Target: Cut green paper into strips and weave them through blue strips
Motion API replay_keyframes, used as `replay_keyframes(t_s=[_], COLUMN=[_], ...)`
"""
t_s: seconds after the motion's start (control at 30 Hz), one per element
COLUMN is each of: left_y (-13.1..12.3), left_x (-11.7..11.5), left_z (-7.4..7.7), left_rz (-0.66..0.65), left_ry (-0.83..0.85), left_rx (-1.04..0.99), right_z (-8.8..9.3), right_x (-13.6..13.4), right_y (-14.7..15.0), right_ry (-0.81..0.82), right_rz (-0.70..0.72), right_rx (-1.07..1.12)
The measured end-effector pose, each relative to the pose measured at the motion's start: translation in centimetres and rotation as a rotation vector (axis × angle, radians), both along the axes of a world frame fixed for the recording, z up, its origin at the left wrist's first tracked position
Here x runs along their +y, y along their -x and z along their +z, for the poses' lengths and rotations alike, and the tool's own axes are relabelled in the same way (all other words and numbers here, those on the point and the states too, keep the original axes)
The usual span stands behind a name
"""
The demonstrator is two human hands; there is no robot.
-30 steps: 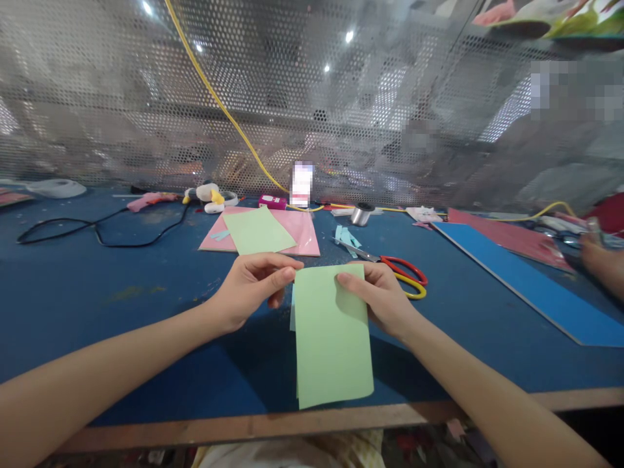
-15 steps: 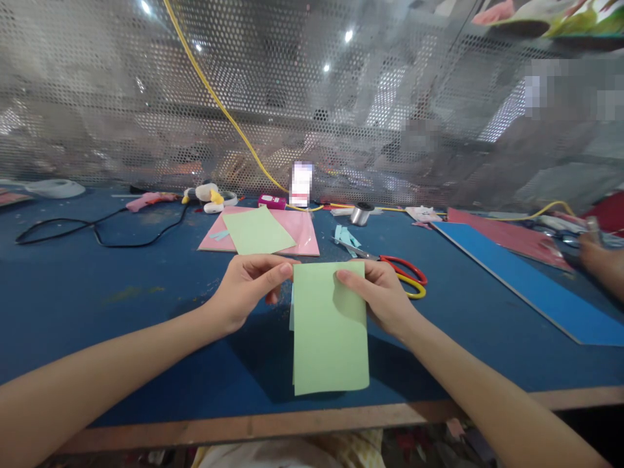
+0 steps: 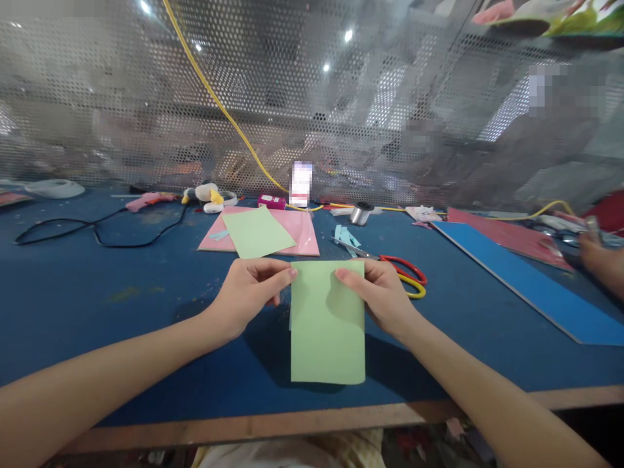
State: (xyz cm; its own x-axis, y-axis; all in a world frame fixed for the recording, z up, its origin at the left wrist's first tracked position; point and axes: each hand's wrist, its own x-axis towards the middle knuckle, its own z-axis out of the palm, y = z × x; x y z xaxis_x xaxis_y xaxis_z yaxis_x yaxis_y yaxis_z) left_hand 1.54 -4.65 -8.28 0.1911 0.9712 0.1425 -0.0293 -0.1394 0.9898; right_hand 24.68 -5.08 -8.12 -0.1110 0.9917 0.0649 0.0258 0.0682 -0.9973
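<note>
Between my hands hangs a light green sheet of paper (image 3: 327, 331), held up by its top edge above the front of the table. The thumb and fingers of my left hand (image 3: 256, 289) pinch its top left corner. My right hand (image 3: 383, 289) grips the top right part, thumb in front and fingers behind. A thin sliver of pale blue shows behind the paper's left edge. Just beyond my right hand lie scissors (image 3: 409, 286) with red and yellow handles, their blades towards pale blue paper strips (image 3: 345, 238).
Beyond my left hand, another green sheet (image 3: 258, 232) lies on pink paper (image 3: 307, 234). A wire spool (image 3: 361, 213), a phone (image 3: 301, 185) and a pink glue gun (image 3: 146, 201) stand or lie at the back. Rightward are a blue board (image 3: 526, 279) and another person's hand (image 3: 602, 260).
The green paper's lower edge has risen slightly and the sheet has shifted a little left. My left thumb now overlaps its top left corner.
</note>
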Motion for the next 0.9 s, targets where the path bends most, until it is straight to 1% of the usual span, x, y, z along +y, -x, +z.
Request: replay_keyframes(t_s=[0.37,0.7,0.9], left_y=[-0.13,-0.16,-0.01], left_x=[0.11,0.11,0.42], left_z=[-0.02,0.09,0.09], left_rz=[0.037,0.024,0.093], left_ry=[0.024,0.042,0.03], left_rx=[0.025,0.007,0.034], right_z=[0.03,0.14,0.25], right_x=[0.18,0.13,0.27], right_y=[0.18,0.21,0.2], right_ry=[0.013,0.027,0.011], right_rz=[-0.028,-0.016,-0.002], right_rx=[-0.046,-0.02,0.026])
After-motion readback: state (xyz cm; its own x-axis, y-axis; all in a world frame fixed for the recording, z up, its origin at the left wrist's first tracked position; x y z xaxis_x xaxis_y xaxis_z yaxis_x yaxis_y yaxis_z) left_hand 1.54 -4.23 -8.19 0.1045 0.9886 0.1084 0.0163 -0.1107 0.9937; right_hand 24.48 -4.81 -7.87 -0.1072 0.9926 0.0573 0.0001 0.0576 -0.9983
